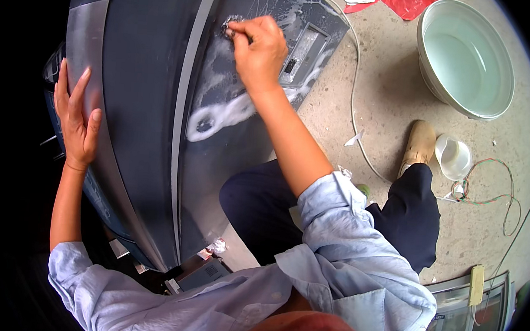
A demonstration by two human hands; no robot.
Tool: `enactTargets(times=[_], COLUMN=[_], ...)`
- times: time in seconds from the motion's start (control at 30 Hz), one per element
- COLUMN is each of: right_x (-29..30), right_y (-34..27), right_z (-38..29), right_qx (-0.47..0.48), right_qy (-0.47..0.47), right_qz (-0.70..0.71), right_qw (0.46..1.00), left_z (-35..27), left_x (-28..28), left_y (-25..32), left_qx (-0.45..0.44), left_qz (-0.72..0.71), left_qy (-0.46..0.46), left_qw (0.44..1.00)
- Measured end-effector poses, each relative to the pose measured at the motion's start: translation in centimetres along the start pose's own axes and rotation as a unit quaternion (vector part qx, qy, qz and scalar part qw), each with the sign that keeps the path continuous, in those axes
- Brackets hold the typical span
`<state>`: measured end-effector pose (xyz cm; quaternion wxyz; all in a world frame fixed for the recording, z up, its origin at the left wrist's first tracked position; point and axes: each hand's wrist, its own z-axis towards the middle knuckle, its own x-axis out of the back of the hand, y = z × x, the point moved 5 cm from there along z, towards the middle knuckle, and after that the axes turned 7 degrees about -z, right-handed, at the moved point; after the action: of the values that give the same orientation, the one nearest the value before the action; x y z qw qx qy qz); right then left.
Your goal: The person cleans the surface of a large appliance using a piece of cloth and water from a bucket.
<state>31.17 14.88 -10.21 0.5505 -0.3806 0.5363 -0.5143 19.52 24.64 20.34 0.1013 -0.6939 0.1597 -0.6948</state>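
Note:
My right hand point(262, 49) pinches a steel wool scourer point(229, 22) against the dark grey side panel point(229, 156) of a large appliance. Around it the panel is wet and smeared, with splashes above and a band of white suds point(232, 112) below. To the right of the hand is a recessed rectangular fitting point(306, 54) with wet, bubbly patches. My left hand point(76, 117) holds nothing; its fingers are spread flat on the silvery metal trim point(89, 27) along the appliance's left edge. A light grey strip point(190, 65) separates the side panel from the dark front section.
A large bucket of water point(467, 59) stands at the upper right. Near my shoe point(420, 138) are a clear plastic jug point(453, 156) and coiled thin wires point(511, 198). A pale cable point(355, 84) crosses the concrete floor. A glass-panelled frame point(451, 325) bears a power strip point(476, 285).

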Motion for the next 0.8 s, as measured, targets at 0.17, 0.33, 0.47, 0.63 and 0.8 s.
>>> enactTargets(times=[0.17, 0.33, 0.47, 0.63, 0.8], right_x=[0.1, -0.6, -0.7, -0.7, -0.4], right_y=[1.3, -0.8, -0.5, -0.2, -1.8], right_z=[6.7, 0.3, 4.4, 4.4, 1.2], right_qx=[0.039, -0.013, 0.027, 0.027, 0.023], right_qy=[0.097, -0.019, 0.029, 0.017, -0.003], right_qz=[0.041, 0.022, -0.005, 0.027, -0.005], right_qw=[0.994, 0.999, 0.999, 0.999, 1.000], left_z=[0.8, 0.0, 0.0, 0.3, 0.2], left_x=[-1.0, 0.4, -0.3, -0.6, 0.6], left_y=[0.3, 0.2, 0.1, 0.0, 0.3], left_qx=[-0.007, 0.005, 0.001, -0.008, -0.001], left_qz=[-0.005, 0.006, 0.002, 0.006, 0.018], left_qy=[0.007, -0.004, 0.004, 0.005, 0.002], left_qw=[1.000, 1.000, 1.000, 1.000, 1.000])
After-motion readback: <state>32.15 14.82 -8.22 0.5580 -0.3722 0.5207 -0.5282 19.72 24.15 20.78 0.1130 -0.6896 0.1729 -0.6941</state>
